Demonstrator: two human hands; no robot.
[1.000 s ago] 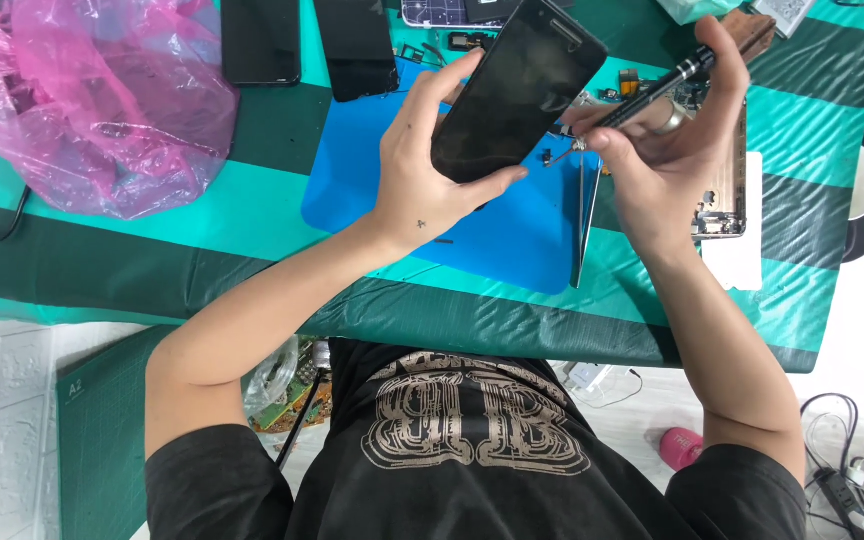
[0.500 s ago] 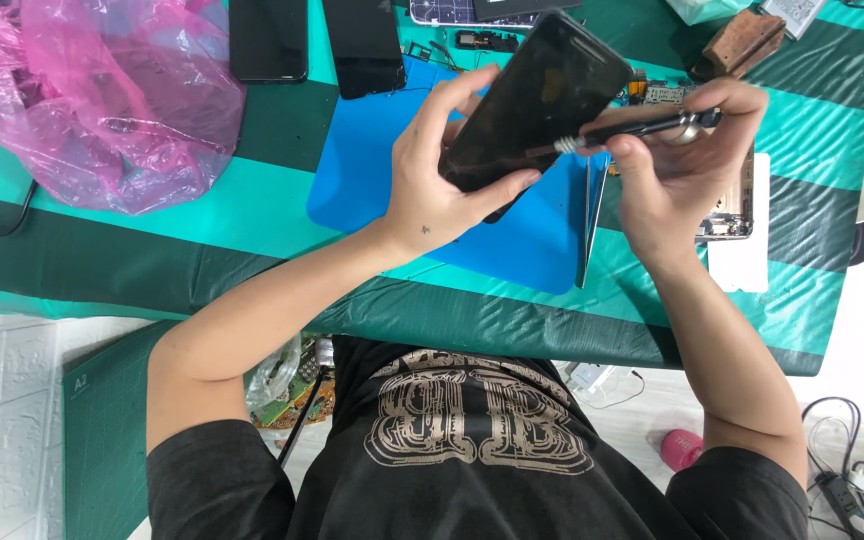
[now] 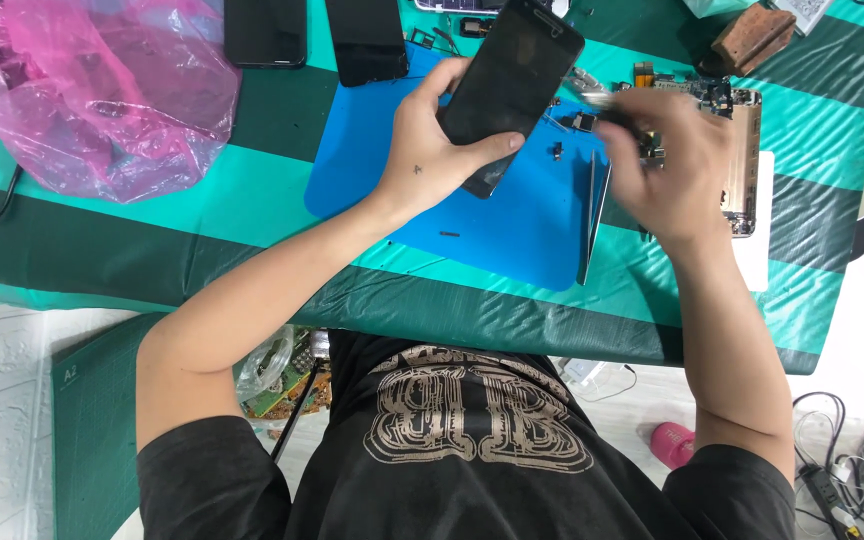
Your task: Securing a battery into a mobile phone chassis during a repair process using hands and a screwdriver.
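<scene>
Black flat rectangular phone screen panel [image 3: 508,75]: held above the blue rubber work mat [image 3: 472,215], tilted, glass face towards the camera. The left hand [image 3: 430,150] grips it along its lower end, thumb across the near face, fingers wrapped behind the far edge. The right hand [image 3: 664,165] is blurred; it is closed around a slim dark tool [image 3: 607,108] whose tip lies just beside the panel's right edge. Whether the tip touches the panel cannot be told.

A pair of long steel tweezers [image 3: 592,215] lies on the mat's right edge, below the right hand. Beyond that hand an opened phone chassis with exposed circuit parts [image 3: 742,150] rests on the green-and-teal striped table cover [image 3: 202,230]. Two dark phones lie flat at the far side of the table, [image 3: 265,30] and [image 3: 367,40], the second overlapping the mat's corner. A crumpled pink plastic bag [image 3: 92,95] sits well to the left.
</scene>
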